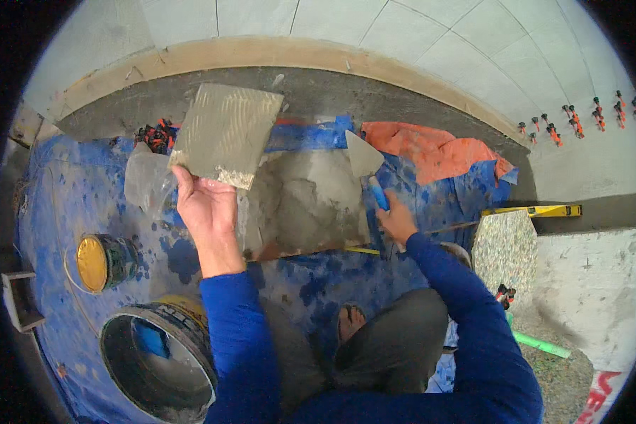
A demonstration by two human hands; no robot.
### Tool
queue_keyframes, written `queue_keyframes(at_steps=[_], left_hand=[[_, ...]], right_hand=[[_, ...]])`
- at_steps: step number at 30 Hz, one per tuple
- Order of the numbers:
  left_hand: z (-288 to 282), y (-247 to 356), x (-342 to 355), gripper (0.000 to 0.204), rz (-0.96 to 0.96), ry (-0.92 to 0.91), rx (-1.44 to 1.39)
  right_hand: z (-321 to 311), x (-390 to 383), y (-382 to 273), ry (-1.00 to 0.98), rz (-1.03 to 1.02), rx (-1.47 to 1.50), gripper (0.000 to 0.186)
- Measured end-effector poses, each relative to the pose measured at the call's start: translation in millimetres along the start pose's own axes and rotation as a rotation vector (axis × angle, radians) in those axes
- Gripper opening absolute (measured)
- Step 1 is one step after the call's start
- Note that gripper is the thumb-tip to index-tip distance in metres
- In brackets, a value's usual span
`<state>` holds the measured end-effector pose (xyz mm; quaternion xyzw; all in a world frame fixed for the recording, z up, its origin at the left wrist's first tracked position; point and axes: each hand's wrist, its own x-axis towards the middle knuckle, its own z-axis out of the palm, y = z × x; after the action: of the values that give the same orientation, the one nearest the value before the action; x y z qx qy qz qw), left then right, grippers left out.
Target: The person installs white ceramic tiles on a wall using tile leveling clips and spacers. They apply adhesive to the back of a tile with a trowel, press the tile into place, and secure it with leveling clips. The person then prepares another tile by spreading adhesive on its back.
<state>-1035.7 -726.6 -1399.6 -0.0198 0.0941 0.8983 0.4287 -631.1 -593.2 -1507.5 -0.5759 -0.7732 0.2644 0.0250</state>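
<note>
My left hand (210,206) grips the lower edge of a square tile (227,134) and holds it up tilted. The tile's ridged back faces me, with pale mortar crumbs along its lower edge. My right hand (398,220) is closed round the blue handle of a pointed trowel (363,157). The trowel's blade points away from me, to the right of the tile and apart from it. Below and between the two hands lies a flat slab (300,212) smeared with grey mortar.
A blue tarp (184,258) covers the floor. At left stand a large bucket (113,353) and a smaller one with a yellow inside (92,263). Orange sheeting (431,150) lies at far right. A yellow spirit level (555,210) rests near a speckled board (505,247). Red-black clips (576,121) dot the tiled wall.
</note>
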Motion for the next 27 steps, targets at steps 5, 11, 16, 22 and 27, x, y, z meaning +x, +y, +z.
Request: queue_keyframes(at_steps=[5,11,16,22,27], left_hand=[[2,-10,16,0.047,0.044,0.063,0.022],[-9,-14,23,0.048,0.057,0.032,-0.057],[-28,-3,30,0.043,-0.02,-0.042,-0.145],[-34,-7,37,0.046,0.029,0.039,-0.034],[-45,0,40,0.047,-0.087,-0.136,-0.179]], right_hand=[[-16,-4,-15,-0.258,0.265,0.261,0.043],[97,-74,-49,0.03,0.459,-0.017,0.041],[135,-87,-79,-0.093,0.381,0.14,0.05],[83,-84,-112,-0.205,0.163,-0.154,0.056],[42,-53,-122,-0.089,0.116,-0.409,0.058]])
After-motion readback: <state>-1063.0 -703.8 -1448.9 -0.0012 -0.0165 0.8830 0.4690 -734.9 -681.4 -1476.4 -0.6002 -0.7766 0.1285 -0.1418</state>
